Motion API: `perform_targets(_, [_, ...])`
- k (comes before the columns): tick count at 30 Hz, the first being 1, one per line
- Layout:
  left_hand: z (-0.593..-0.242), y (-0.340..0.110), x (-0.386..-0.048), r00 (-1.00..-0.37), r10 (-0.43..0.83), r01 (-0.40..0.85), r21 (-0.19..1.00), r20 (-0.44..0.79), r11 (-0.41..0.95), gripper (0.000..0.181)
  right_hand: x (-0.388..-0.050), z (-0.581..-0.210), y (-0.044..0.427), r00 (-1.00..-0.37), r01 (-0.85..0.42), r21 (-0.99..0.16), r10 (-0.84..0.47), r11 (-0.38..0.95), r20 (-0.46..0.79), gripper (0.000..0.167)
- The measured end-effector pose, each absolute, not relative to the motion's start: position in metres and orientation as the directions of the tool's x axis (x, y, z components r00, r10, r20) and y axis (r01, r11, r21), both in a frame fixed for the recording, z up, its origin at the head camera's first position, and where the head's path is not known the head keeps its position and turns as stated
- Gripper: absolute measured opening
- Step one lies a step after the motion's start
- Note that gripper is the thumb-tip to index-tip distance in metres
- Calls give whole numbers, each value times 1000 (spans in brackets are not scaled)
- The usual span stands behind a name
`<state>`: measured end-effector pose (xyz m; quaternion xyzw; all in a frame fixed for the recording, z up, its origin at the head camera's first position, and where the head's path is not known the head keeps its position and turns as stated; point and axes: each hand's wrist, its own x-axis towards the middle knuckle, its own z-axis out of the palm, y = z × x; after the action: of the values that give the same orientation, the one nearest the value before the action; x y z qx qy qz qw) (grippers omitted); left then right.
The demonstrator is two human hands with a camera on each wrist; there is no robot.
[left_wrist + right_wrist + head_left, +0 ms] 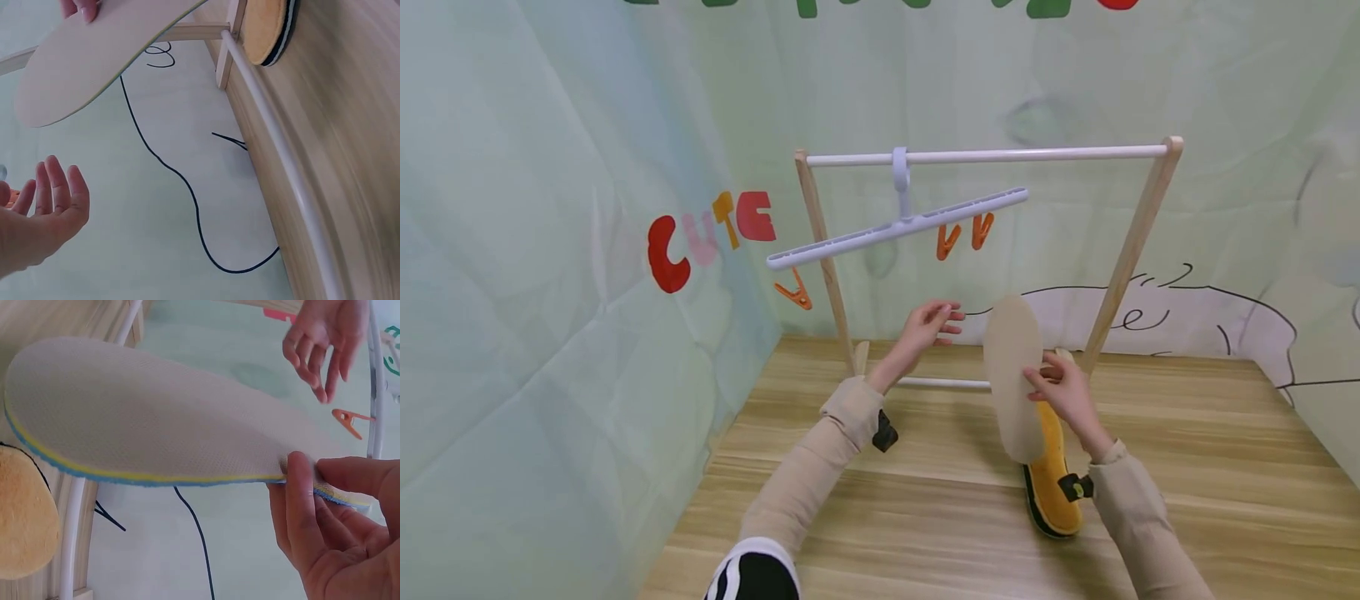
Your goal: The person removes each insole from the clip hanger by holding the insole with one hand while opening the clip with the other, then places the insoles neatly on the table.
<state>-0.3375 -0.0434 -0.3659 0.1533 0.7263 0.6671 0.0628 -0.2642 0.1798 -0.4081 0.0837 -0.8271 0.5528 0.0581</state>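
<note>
A beige insole with a yellow and blue edge stands nearly upright above the table. My right hand pinches its edge between thumb and fingers; the right wrist view shows the grip near one end of the insole. To its left, my left hand is held in the air with relaxed, slightly bent fingers and nothing in them. On the table below lies an orange-yellow insole with a dark rim, partly hidden behind the beige one. Above my left hand, a lilac hanger hangs tilted from the rack's rail.
A wooden rack with a white top rail and a low white bar stands at the back of the wooden table. Orange clips hang at the hanger, two on the right and one on the left. Printed cloth walls enclose the table.
</note>
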Motion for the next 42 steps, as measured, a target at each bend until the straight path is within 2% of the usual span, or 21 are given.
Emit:
perform_targets(7, [-382, -48, -323, -942, 323, 115, 992, 92, 55, 34, -261, -403, 194, -976, -217, -921, -104, 324, 193, 36])
perform_targets(20, [-400, -53, -301, -927, 373, 69, 995, 37, 71, 35, -257, -400, 221, -966, -109, -983, -249, 149, 69, 53])
perform_targets(25, [-404, -55, -293, -927, 375, 55, 995, 20, 82, 34, -259, -402, 227, -968, -80, -979, -249, 186, 32, 53])
perform_targets(30, [-409, -57, -288, -922, 387, 45, 995, 8, 87, 36, -262, -406, 231, -965, -41, -970, -260, 239, -23, 59])
perform_targets(36, [-413, -58, -283, -915, 402, 24, 996, -14, 89, 35, -267, -415, 235, -961, -46, -955, -273, 291, -37, 61])
perform_targets(42, [-416, -58, -278, -917, 397, 4, 995, -36, 98, 33, -268, -427, 235, -952, -7, -962, -296, 275, -78, 59])
